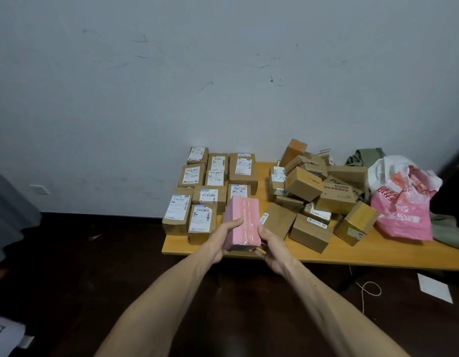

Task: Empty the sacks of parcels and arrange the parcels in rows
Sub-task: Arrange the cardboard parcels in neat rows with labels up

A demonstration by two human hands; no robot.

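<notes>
Pink parcel (242, 222) above the near edge of the table (378, 252), left hand (224, 239) and right hand (272, 244) curled round its sides; rowed boxes (210, 186) on the table's left, jumbled boxes (313, 199) mid-table, sack (403, 202) at its right end.

Labels (177, 206) too small to read, table (378, 249) cut by right edge, green sack (365, 156) partly hidden

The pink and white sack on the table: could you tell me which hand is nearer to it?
Right. The right hand grips the right side of the pink parcel, left of the sack; the left hand grips its left side, farther away.
</notes>
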